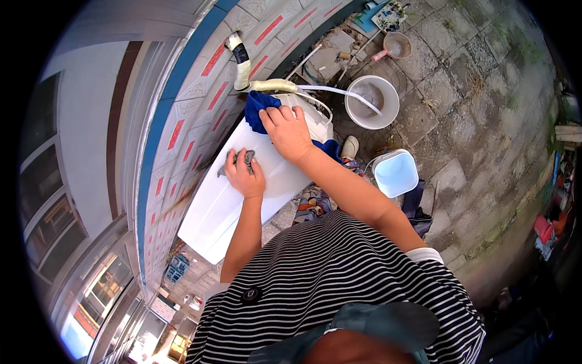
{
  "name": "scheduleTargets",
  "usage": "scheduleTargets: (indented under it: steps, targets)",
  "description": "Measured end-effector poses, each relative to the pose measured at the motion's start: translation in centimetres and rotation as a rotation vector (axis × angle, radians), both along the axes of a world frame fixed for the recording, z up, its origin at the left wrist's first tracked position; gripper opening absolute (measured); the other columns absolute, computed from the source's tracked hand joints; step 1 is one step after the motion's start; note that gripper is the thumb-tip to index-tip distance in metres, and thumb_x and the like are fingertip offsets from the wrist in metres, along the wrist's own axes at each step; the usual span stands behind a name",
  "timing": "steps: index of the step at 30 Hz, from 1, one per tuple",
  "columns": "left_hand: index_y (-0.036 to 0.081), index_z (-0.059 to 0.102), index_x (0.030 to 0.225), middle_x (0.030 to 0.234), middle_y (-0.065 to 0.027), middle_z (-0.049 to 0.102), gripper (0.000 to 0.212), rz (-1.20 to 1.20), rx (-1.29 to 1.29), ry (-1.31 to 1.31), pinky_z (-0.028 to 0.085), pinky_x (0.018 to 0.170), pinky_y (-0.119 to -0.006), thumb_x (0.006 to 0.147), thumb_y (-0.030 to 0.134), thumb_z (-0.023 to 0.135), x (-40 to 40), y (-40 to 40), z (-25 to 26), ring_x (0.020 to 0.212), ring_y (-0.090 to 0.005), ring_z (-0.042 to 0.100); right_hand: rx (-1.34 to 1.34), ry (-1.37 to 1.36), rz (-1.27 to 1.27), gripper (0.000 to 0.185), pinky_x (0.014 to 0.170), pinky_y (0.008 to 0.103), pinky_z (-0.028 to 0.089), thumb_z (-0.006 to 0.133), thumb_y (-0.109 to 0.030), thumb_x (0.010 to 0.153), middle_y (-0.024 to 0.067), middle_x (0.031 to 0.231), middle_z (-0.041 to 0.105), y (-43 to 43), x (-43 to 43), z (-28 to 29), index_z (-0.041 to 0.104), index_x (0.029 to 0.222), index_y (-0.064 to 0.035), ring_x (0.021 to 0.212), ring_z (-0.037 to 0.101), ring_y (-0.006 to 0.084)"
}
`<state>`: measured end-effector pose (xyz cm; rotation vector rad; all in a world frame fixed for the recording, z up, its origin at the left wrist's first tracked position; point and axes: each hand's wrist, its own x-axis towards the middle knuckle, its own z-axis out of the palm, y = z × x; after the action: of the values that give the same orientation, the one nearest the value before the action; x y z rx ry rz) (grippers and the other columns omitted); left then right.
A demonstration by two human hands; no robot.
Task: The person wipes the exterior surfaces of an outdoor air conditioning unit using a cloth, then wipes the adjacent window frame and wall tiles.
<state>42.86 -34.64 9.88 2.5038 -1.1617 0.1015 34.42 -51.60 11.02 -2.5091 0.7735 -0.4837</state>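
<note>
Before me stands a white air-conditioner outdoor unit (204, 223), close against the brick-patterned wall. My left hand (246, 178) presses a crumpled grey cloth (222, 171) onto its top panel, fingers spread over the cloth. Farther along the same panel, my right hand (289, 135) lies over a dark blue cloth (256, 110) near the unit's far end. The palm hides part of that cloth. More dark blue cloth (330, 149) shows at the unit's right side, beyond my right wrist. Tape-wrapped pipes (273, 85) run from the wall to the far end.
A white hose (325, 89) reaches into a round white bucket (394, 102) holding murky liquid. Nearer me on the paving stands a square white bucket (396, 175), pale blue inside. Beyond them lies a pan with a pink handle (398, 44). The tiled wall (193, 113) borders my left.
</note>
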Motion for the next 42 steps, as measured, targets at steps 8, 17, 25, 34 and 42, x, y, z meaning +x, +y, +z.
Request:
scheduleTargets:
  steps: [8, 17, 25, 34, 42]
  targets:
    - [-0.001, 0.059, 0.111, 0.124, -0.0225, 0.047, 0.036, -0.026, 0.022, -0.038, 0.034, 0.097, -0.047, 0.078, 0.013, 0.057, 0.5, 0.9, 0.9, 0.113, -0.0378, 0.044, 0.714, -0.103, -0.313, 0.034, 0.073, 0.0365, 0.051, 0.063, -0.004, 0.073, 0.0113, 0.096, 0.06, 2.1, -15.7, -0.6, 0.06, 0.107, 0.0007, 0.085, 0.06, 0.0246]
    - [0.0, 0.058, 0.109, 0.122, -0.0214, 0.047, 0.035, -0.04, 0.048, -0.064, 0.036, 0.092, -0.048, 0.078, 0.015, 0.057, 0.5, -0.1, 0.6, 0.109, -0.039, 0.044, 1.777, -0.552, -0.482, 0.036, 0.082, 0.0258, 0.05, 0.05, -0.001, 0.087, 0.008, 0.112, 0.058, -7.3, -9.0, -2.9, 0.052, 0.123, 0.0008, 0.091, 0.061, 0.0138]
    - [-0.002, 0.055, 0.112, 0.123, -0.0243, 0.046, 0.036, -0.019, 0.079, -0.044, 0.035, 0.095, -0.046, 0.081, 0.017, 0.054, 0.4, 0.2, 0.9, 0.111, -0.0387, 0.043, 1.003, -0.316, -0.028, 0.028, 0.09, 0.0367, 0.042, 0.062, -0.014, 0.08, 0.0137, 0.105, 0.059, -5.1, 1.1, -11.2, 0.066, 0.108, -0.0125, 0.101, 0.052, 0.0329]
    - [-0.003, 0.055, 0.111, 0.123, -0.024, 0.045, 0.035, -0.019, 0.101, -0.086, 0.035, 0.094, -0.047, 0.081, 0.015, 0.053, 0.4, 0.9, 0.7, 0.111, -0.0386, 0.043, 1.117, -0.118, -0.041, 0.025, 0.087, 0.0367, 0.046, 0.061, -0.014, 0.079, 0.017, 0.102, 0.063, -5.5, 1.3, -14.2, 0.066, 0.102, -0.0033, 0.097, 0.059, 0.0334]
    - [-0.002, 0.057, 0.109, 0.122, -0.0234, 0.046, 0.034, -0.021, 0.052, -0.044, 0.035, 0.093, -0.048, 0.079, 0.014, 0.056, 0.3, -1.0, 0.2, 0.109, -0.0378, 0.044, 0.968, -0.067, -0.122, 0.023, 0.086, 0.0386, 0.046, 0.061, -0.011, 0.079, 0.0171, 0.1, 0.062, -7.8, 2.4, -14.5, 0.066, 0.099, -0.0014, 0.096, 0.058, 0.0345]
